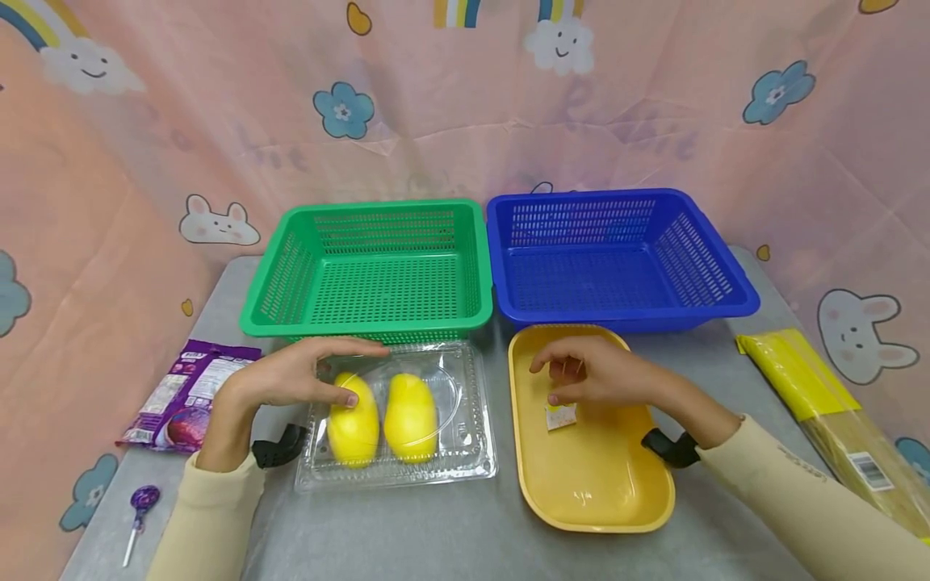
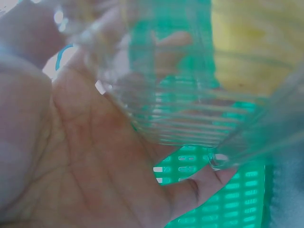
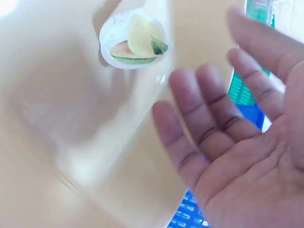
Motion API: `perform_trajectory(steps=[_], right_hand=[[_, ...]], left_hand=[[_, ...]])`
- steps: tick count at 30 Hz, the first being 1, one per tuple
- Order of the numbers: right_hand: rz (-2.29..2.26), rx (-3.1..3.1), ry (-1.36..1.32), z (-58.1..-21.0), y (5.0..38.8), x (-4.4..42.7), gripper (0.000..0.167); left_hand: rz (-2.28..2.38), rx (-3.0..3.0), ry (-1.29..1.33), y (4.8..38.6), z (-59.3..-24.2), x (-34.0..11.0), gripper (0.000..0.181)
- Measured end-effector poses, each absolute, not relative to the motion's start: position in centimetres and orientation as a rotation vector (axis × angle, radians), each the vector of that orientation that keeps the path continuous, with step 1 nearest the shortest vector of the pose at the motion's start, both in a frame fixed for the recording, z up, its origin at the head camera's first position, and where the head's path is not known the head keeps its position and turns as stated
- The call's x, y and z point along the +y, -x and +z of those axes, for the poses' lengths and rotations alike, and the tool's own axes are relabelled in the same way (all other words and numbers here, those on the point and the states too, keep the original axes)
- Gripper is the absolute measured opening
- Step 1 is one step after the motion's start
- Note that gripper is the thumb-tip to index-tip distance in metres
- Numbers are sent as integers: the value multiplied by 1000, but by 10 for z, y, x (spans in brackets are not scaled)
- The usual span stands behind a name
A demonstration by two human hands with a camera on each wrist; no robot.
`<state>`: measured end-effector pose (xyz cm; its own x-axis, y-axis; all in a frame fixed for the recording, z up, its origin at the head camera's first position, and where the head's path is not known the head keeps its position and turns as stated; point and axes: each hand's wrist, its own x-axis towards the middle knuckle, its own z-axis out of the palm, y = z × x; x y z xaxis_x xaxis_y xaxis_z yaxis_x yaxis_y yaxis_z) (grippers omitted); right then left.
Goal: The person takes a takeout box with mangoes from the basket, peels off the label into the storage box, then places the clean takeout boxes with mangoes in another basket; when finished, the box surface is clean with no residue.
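A clear plastic box (image 1: 458, 436) holds two yellow mangoes (image 1: 411, 420). My left hand (image 1: 291, 373) is at the box's far left corner, thumb over the left mango (image 1: 353, 440) and fingers stretched along the far side. Clear plastic crosses in front of those fingers in the left wrist view; whether they press on it I cannot tell. Over a yellow tray (image 1: 581, 492), my right hand (image 1: 599, 371) hovers with loosely bent fingers and nothing between them. Below it in the tray lies a small piece with a mango picture (image 3: 137, 40), its kind unclear.
Behind stand a green basket (image 1: 378, 327) and a blue basket (image 1: 632, 315), side by side. A purple candy bag (image 1: 190, 391) and a lollipop (image 1: 144, 500) lie at left. A long yellow-and-clear packet (image 1: 828, 403) lies along the right edge.
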<state>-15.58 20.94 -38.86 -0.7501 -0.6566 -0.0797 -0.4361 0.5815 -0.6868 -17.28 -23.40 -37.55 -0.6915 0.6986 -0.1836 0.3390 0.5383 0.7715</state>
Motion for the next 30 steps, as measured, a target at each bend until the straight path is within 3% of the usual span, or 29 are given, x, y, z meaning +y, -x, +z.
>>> perform_trajectory(steps=[16,26,30], right_hand=[[-1113,2508,823,-379,154,213,26],[-1245,2702,744,-357,158,258,23],[-1289,2915,543,-348,158,285,25]], left_hand=[[1043,2280,-885,175,-376,-241,62],[1013,2267,-770,171,-365,-263,68],[1055,2245,-710,173,-365,-266,72]])
